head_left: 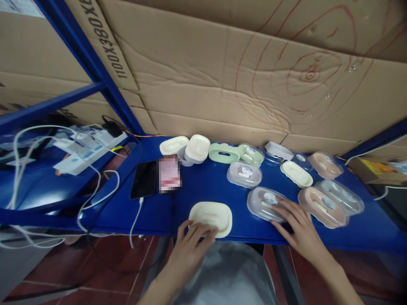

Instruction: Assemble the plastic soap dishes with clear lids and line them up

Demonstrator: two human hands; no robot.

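A cream oval plastic dish (226, 214) lies near the front edge of the blue table. My left hand (197, 235) is on its near side, fingers bent over the rim and into the hollow. To the right sits a grey soap box (259, 202) with a clear lid, a round label and a small cream piece on top. My right hand (297, 224) grips its right end, thumb at the near side and fingers across the lid. Just beyond that hand is a pinkish-beige soap box (321, 207). Another grey lidded box (244, 174) stands behind.
More boxes line the back: green base (219, 153), green lidded box (251, 155), cream dish (295, 173), stacked cream parts (197, 148). A phone (143, 180) with a white cable lies left, near a power strip (90, 152). Cardboard (190, 72) walls the back.
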